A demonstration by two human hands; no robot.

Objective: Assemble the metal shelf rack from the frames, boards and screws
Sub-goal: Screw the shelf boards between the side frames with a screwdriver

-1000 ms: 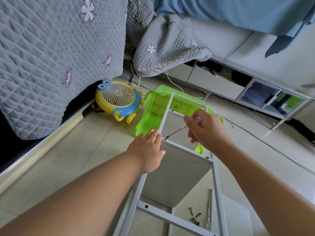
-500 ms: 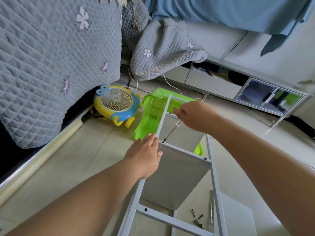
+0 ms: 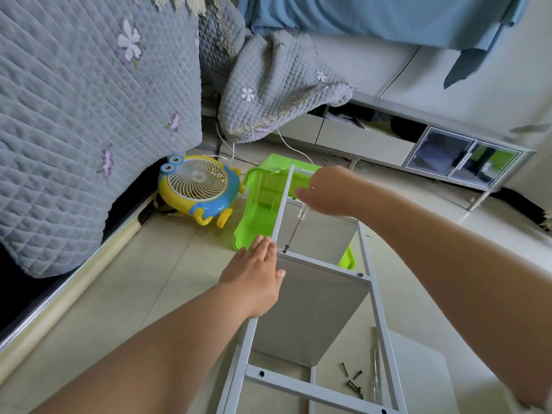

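Pale grey metal shelf frame [image 3: 375, 309] with a matching grey board [image 3: 304, 312] fitted beneath its middle crossbar, standing on the tiled floor at the centre of the view. A small dark screw [image 3: 286, 249] sits at the left end of that crossbar, just beside the left upright; the tip of a thin clear-handled screwdriver [image 3: 295, 227] rests on it, the shaft slanting up and to the right. The right hand [image 3: 330, 191], above and beyond the screw, grips the screwdriver's handle with curled fingers. The left hand [image 3: 254, 279] lies flat with straight fingers against the outer side of the left upright, fingertips level with the screw and just to its left. Loose dark screws [image 3: 352, 380] and a second clear-handled screwdriver [image 3: 375, 375] lie on the floor near the frame's lower right rail, beside a spare grey board [image 3: 424, 380]. Behind the frame stands a bright green plastic stool [image 3: 260, 204]; to its left, a yellow-and-blue cartoon desk fan [image 3: 197, 188] below a grey quilted floral bedspread [image 3: 89, 115].
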